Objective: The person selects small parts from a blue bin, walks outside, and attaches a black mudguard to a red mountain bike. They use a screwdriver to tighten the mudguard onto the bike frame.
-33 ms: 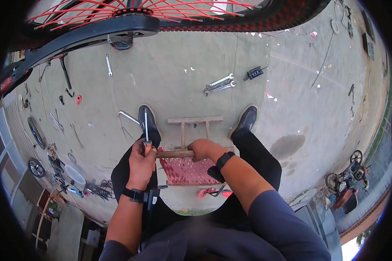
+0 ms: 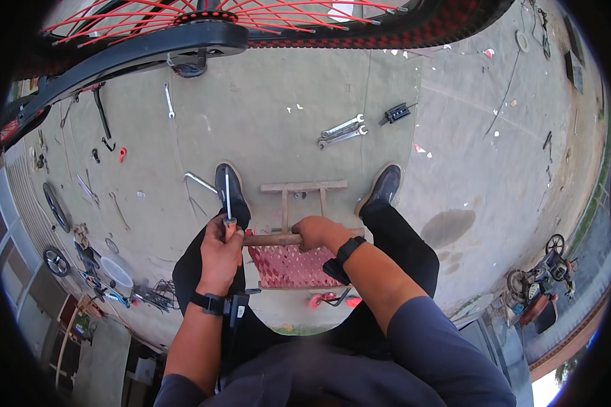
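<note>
While seated over the small wooden stool (image 2: 299,203) between both shoes, left hand (image 2: 220,254) fisted round an upright screwdriver (image 2: 227,197), right hand (image 2: 317,233) clamped on the stool's wooden rail (image 2: 271,239); likely next, careful tip placement.

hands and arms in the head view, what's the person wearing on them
Both hands are bare, no gloves. The left hand has a black band with a dark clasp or device at the wrist; the right hand has a black wristwatch-style band. The forearms are uncovered, with grey-blue sleeves starting near the elbows.
</note>
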